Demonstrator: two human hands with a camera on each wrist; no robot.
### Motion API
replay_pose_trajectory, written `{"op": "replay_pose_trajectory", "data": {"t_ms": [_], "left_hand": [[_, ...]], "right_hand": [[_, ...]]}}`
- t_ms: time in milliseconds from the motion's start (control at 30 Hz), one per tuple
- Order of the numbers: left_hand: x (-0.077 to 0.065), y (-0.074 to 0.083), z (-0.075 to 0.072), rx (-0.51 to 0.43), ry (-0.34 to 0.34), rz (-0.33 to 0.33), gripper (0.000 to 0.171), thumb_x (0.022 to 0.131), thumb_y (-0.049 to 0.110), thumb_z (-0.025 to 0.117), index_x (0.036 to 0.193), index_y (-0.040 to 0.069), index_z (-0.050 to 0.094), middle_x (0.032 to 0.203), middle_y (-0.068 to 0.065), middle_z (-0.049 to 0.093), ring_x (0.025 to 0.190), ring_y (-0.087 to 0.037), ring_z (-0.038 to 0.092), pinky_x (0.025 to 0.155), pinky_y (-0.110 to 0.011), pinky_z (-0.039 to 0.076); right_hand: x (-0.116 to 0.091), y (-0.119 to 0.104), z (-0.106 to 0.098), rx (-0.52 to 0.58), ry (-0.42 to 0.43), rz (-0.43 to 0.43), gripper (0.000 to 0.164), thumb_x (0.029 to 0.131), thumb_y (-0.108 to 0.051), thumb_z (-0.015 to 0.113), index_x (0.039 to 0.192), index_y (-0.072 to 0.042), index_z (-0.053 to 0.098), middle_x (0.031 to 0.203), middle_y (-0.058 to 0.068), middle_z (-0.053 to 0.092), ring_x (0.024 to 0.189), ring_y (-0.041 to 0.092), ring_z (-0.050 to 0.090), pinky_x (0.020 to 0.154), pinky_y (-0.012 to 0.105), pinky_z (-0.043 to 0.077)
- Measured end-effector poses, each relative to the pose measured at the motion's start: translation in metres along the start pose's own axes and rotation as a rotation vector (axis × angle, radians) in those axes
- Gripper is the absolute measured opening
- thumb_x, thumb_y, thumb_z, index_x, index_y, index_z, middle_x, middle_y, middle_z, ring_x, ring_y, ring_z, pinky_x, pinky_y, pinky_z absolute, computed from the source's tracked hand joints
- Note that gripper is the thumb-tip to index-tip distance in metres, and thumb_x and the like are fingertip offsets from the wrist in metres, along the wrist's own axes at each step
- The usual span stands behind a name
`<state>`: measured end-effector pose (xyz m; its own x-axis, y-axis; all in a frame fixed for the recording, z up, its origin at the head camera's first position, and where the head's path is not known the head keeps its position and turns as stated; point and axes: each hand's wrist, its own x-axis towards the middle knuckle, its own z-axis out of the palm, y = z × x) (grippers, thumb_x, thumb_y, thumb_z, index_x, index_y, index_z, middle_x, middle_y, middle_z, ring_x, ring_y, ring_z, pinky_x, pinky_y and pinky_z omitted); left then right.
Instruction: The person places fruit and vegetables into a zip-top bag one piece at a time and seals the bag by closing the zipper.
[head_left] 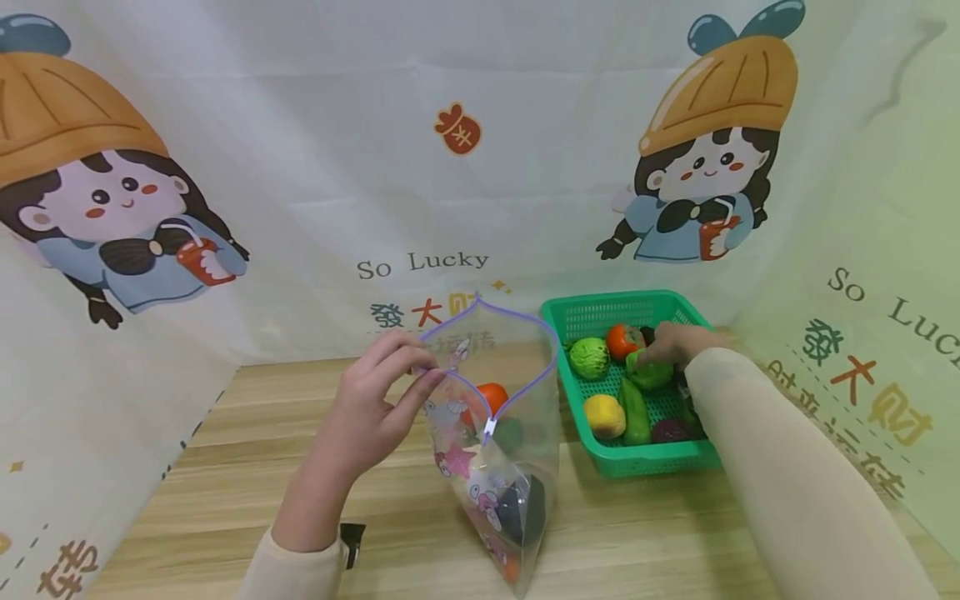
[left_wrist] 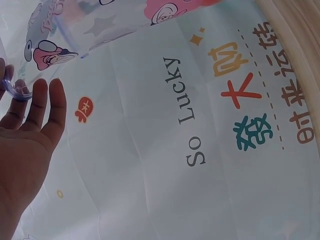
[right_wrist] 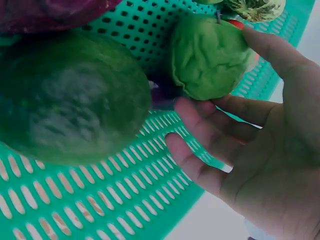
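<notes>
My left hand point(head_left: 382, 400) pinches the left rim of a clear zip bag point(head_left: 551, 417), whose mouth gapes. Purple edging and printed cartoon figures mark the bag. Inside it show a red-orange round thing point(head_left: 492, 398) and a dark rounded thing point(head_left: 521, 508). In the left wrist view, fingers of the left hand point(left_wrist: 30, 135) curl at the bag's rim point(left_wrist: 19, 95). Over at the green basket point(head_left: 660, 458), my right hand point(head_left: 678, 343) grips a green bell pepper point(head_left: 649, 372). The right wrist view shows thumb and fingers around this lobed pepper point(right_wrist: 210, 60).
In the basket lie a tomato point(head_left: 622, 340), a green striped ball-like vegetable point(head_left: 589, 358), a yellow fruit point(head_left: 604, 416), a long green pepper point(head_left: 634, 412), a purple thing point(head_left: 670, 430) and a large dark green vegetable point(right_wrist: 75, 100). Printed cloth point(head_left: 337, 167) hangs behind the wooden table point(head_left: 225, 492).
</notes>
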<state>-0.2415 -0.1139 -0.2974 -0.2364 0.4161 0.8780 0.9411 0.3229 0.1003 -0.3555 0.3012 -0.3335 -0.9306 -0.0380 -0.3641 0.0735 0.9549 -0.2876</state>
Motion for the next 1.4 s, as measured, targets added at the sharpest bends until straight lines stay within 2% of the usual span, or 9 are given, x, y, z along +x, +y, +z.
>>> {"op": "replay_pose_trajectory", "data": {"t_ms": [100,200,300,433,700,867,1100,1300,1400], "left_hand": [[-0.001,0.0,-0.001,-0.005,0.001,0.0,0.015,0.08,-0.004,0.072,0.088,0.006,0.064,0.091,-0.002,0.058,0.081,-0.012,0.054,0.069,-0.028,0.049],[-0.001,-0.001,-0.002,-0.007,0.004,0.003,0.015,0.08,-0.004,0.072,0.088,0.006,0.064,0.091,-0.002,0.058,0.081,-0.012,0.054,0.069,-0.027,0.048],[-0.001,-0.001,-0.003,-0.005,0.008,0.007,0.015,0.08,-0.004,0.072,0.088,0.006,0.064,0.09,-0.002,0.058,0.08,-0.013,0.054,0.069,-0.028,0.048],[-0.001,-0.001,-0.004,-0.003,0.008,0.01,0.016,0.08,-0.005,0.072,0.088,0.006,0.065,0.09,-0.002,0.058,0.081,-0.013,0.054,0.068,-0.03,0.049],[-0.001,0.0,-0.006,0.004,-0.002,0.008,0.016,0.08,-0.004,0.072,0.089,0.006,0.065,0.092,-0.002,0.059,0.083,-0.013,0.055,0.071,-0.027,0.048],[-0.001,0.001,-0.007,0.001,-0.006,0.009,0.016,0.08,-0.004,0.071,0.091,0.006,0.065,0.093,-0.002,0.059,0.084,-0.014,0.055,0.073,-0.023,0.046],[0.0,0.001,-0.007,-0.002,-0.036,0.028,0.01,0.085,0.001,0.069,0.093,0.006,0.064,0.095,-0.003,0.058,0.086,-0.016,0.053,0.069,-0.031,0.048],[0.001,0.003,-0.009,0.003,-0.045,0.047,0.017,0.08,-0.003,0.072,0.093,0.006,0.066,0.095,-0.003,0.058,0.086,-0.015,0.053,0.069,-0.029,0.047],[0.001,0.005,-0.008,0.008,-0.053,0.059,0.021,0.078,-0.004,0.073,0.095,0.007,0.068,0.095,-0.003,0.059,0.086,-0.015,0.053,0.069,-0.026,0.046]], "right_hand": [[-0.003,-0.007,-0.007,0.006,0.029,-0.009,0.055,0.092,-0.034,0.059,0.118,0.014,0.049,0.113,0.026,0.051,0.085,0.03,0.056,0.067,0.036,0.053],[-0.007,-0.021,-0.02,-0.001,0.073,-0.02,0.053,0.091,-0.034,0.06,0.115,0.011,0.051,0.113,0.025,0.053,0.084,0.03,0.059,0.067,0.037,0.055],[-0.011,-0.037,-0.035,-0.024,0.141,-0.045,0.049,0.09,-0.035,0.062,0.107,0.01,0.053,0.098,0.021,0.055,0.075,0.028,0.057,0.063,0.035,0.052],[-0.019,-0.06,-0.053,-0.045,0.241,-0.082,0.043,0.088,-0.042,0.063,0.085,0.001,0.055,0.074,0.009,0.046,0.065,0.024,0.048,0.055,0.033,0.04],[-0.044,-0.102,-0.067,0.009,0.429,-0.211,0.048,0.084,-0.049,0.062,0.064,-0.008,0.047,0.059,0.001,0.032,0.055,0.019,0.036,0.05,0.03,0.03],[-0.078,-0.126,-0.067,0.125,0.49,-0.296,0.05,0.085,-0.05,0.06,0.101,-0.002,0.061,0.086,0.011,0.057,0.079,0.026,0.049,0.065,0.036,0.042],[-0.158,-0.141,-0.03,0.424,0.639,-0.449,0.068,0.083,-0.06,0.063,0.13,-0.013,0.053,0.115,0.005,0.059,0.102,0.021,0.056,0.083,0.042,0.05],[-0.192,-0.145,0.015,0.656,0.862,-0.752,0.052,0.087,-0.02,0.072,0.134,-0.012,0.053,0.121,-0.001,0.056,0.103,0.014,0.057,0.088,0.032,0.052],[-0.193,-0.147,0.028,0.685,0.929,-0.816,0.055,0.085,-0.011,0.073,0.136,-0.016,0.052,0.123,-0.004,0.055,0.104,0.011,0.056,0.087,0.023,0.051]]}}
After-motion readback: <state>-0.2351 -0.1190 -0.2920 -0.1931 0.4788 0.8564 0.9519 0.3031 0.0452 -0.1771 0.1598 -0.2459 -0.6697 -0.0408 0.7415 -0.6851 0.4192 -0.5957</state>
